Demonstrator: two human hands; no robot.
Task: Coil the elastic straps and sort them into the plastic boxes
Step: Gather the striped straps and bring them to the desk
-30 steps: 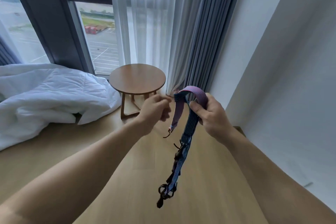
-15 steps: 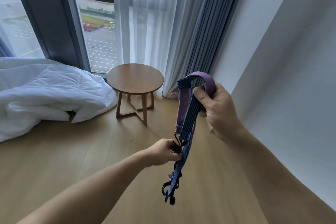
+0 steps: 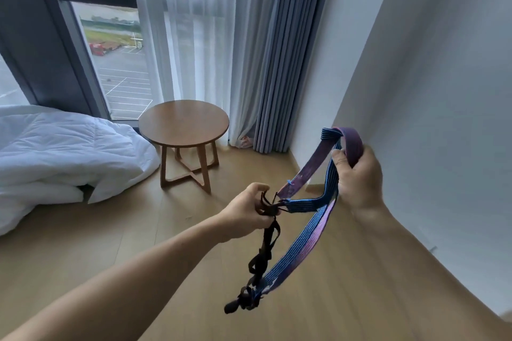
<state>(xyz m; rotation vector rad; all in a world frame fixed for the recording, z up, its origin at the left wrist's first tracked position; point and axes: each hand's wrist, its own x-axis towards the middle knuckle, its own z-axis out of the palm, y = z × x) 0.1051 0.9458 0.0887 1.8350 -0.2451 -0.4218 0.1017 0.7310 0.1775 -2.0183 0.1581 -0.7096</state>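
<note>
A bundle of flat elastic straps (image 3: 302, 246), blue-striped and purple, hangs in the air between my hands. My right hand (image 3: 360, 177) grips the folded top of the bundle, which loops over my fingers. My left hand (image 3: 246, 212) pinches the black hooks (image 3: 273, 206) at two strap ends, lower and to the left. From there, black hooks and straps dangle down to a tangle of hooks (image 3: 243, 302) at the bottom. No plastic box is in view.
A small round wooden table (image 3: 184, 122) stands by the window and curtains (image 3: 249, 50). A white duvet (image 3: 61, 152) lies on the floor at left. A white wall (image 3: 429, 91) runs close along my right. Wooden floor (image 3: 110, 230) lies below.
My left hand dropped from the top of the bundle to the hooks and pulled two strap ends out to the left. The right hand stayed gripping the top loop.
</note>
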